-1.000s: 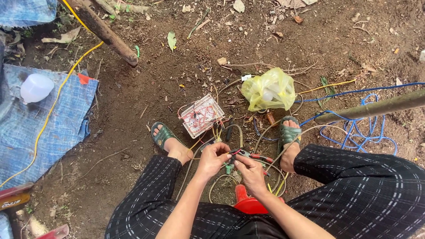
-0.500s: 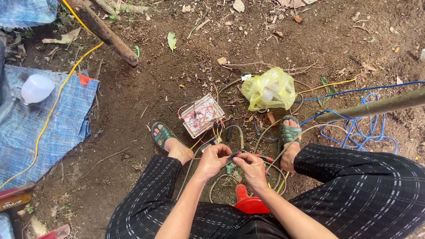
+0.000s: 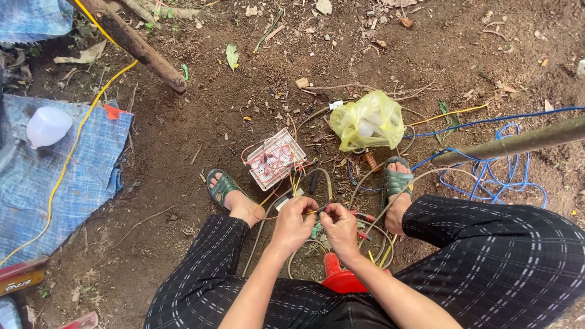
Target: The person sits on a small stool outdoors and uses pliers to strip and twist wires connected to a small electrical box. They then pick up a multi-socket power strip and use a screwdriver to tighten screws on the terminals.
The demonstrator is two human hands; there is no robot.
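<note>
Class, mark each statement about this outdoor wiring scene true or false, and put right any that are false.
1. Both hands meet over thin wires between the person's knees. True: the left hand and right hand pinch the wires together.
2. The yellow plastic bag lies on the blue tarp. False: it lies on bare soil beside the right foot; the tarp is far to the left.
3. A white plastic container rests on the tarp. True.
4. The person is barefoot. False: both feet wear green sandals.
5. A blue cable lies looped on the ground at the right. True.
</note>
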